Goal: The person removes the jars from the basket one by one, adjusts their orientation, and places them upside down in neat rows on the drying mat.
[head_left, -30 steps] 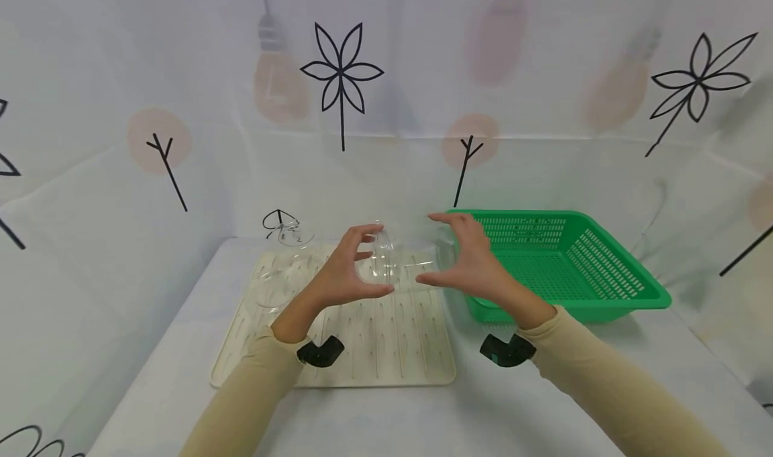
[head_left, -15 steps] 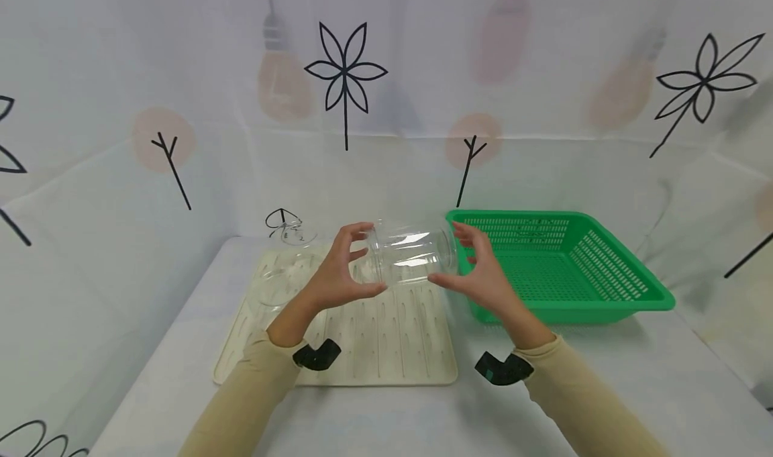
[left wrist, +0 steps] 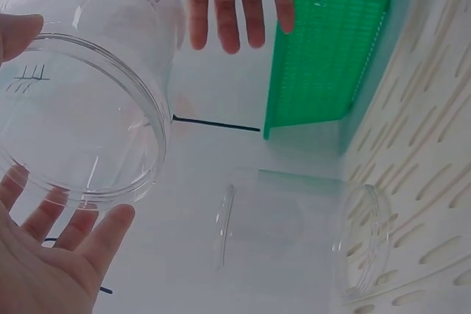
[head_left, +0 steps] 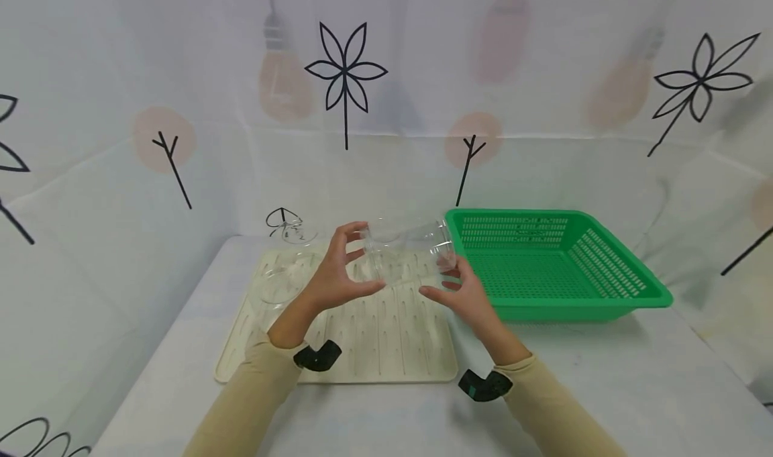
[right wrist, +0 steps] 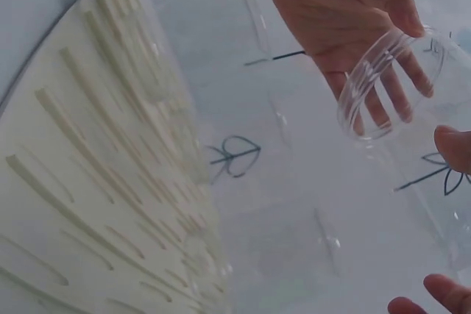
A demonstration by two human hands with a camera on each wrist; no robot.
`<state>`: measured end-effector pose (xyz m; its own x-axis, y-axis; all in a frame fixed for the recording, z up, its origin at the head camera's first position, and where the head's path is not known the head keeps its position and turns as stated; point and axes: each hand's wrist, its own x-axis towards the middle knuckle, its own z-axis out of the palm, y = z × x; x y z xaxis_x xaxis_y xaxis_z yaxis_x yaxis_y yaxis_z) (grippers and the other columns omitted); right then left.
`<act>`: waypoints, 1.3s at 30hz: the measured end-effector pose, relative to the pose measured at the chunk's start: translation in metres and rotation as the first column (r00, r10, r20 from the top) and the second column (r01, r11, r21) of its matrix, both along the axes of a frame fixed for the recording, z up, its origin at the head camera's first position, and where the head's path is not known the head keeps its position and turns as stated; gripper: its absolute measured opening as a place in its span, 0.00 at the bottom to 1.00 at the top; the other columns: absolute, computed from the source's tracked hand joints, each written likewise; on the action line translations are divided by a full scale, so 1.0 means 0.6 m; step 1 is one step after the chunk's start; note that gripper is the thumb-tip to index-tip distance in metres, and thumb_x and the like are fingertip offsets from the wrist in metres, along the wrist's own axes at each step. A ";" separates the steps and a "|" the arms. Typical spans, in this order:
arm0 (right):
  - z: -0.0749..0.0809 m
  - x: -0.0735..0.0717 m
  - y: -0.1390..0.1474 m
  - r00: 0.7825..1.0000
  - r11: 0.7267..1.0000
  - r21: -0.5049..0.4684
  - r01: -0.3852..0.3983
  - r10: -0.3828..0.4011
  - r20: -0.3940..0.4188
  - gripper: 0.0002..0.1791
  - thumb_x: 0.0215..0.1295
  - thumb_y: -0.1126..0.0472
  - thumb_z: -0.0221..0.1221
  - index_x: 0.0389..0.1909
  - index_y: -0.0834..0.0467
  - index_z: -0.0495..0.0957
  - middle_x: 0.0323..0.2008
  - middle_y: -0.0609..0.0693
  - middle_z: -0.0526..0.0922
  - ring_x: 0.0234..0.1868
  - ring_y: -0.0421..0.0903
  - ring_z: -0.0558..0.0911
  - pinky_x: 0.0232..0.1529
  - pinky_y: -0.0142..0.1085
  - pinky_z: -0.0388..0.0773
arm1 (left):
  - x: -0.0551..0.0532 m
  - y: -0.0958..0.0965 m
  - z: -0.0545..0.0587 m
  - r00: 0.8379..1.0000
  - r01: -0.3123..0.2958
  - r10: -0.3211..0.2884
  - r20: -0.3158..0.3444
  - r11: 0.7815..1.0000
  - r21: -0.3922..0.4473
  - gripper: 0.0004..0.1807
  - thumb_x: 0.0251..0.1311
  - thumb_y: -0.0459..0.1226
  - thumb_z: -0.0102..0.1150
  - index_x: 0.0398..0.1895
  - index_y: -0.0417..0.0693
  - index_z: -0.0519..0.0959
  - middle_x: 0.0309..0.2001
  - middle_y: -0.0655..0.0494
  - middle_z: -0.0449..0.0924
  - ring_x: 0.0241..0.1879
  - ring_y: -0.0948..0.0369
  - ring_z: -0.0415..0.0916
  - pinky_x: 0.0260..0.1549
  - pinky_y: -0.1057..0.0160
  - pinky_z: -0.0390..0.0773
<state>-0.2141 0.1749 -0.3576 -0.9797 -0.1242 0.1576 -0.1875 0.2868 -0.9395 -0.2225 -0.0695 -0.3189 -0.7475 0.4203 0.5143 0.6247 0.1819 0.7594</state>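
Note:
A clear, wide-mouthed jar (head_left: 404, 242) lies on its side in the air above the cream ribbed mat (head_left: 386, 360). My left hand (head_left: 335, 276) grips it around the rim end, thumb on one side and fingers on the other. At the jar's other end is my right hand (head_left: 461, 299), its fingertips overlapping that end in the head view. In the left wrist view, the right hand's fingers (left wrist: 228, 12) are straight and spread, beside the jar. Another clear jar (left wrist: 287, 233) stands on the mat.
A green plastic basket (head_left: 561, 302) with slotted walls stands on the white table (head_left: 574, 376), right of the mat. More clear containers (head_left: 280, 286) are at the mat's left side, hard to make out. A patterned white cloth (head_left: 386, 182) hangs behind.
My right hand first came in to the jar's right end, then dropped lower and slightly left with its fingers loosened. The jar's right end now tilts a little. The left hand keeps its grip.

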 end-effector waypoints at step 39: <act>0.046 0.005 -0.012 0.935 0.966 -0.089 -0.245 0.211 -0.286 0.46 0.50 0.68 0.67 0.68 0.60 0.52 0.59 0.65 0.64 0.57 0.61 0.67 0.54 0.56 0.67 | -0.023 -0.004 -0.055 0.991 -0.016 0.055 0.119 0.951 -0.309 0.41 0.44 0.52 0.71 0.60 0.51 0.62 0.61 0.60 0.66 0.63 0.57 0.59 0.57 0.49 0.64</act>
<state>-0.2110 0.1677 -0.3299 -0.8448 -0.3024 0.4414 -0.4873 0.0940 -0.8682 -0.2362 -0.0719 -0.3519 -0.8147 0.5150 0.2665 0.5175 0.4383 0.7349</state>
